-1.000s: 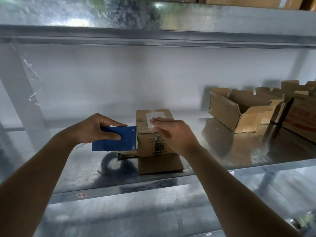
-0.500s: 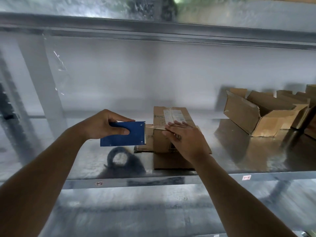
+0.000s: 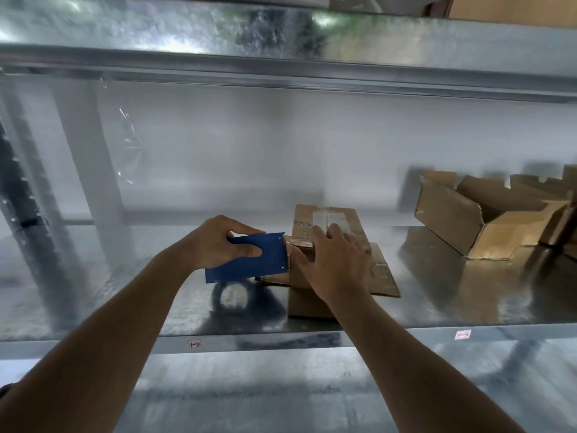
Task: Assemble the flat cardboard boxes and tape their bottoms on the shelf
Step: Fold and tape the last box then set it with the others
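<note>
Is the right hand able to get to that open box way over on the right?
Probably yes. The right hand rests on the box being taped, and only bare shelf lies between it and the open box.

Single head-worn wide-angle view, facing forward and slightly down into a metal shelf (image 3: 437,307) bay. Close in, at arm's reach of the shelf edge, both forearms entering from below. Upper shelf (image 3: 281,57) underside across the top. No second view.

box (image 3: 324,226) on shelf (image 3: 437,295), tape dispenser (image 3: 249,257) left, open boxes (image 3: 480,220) right
</note>
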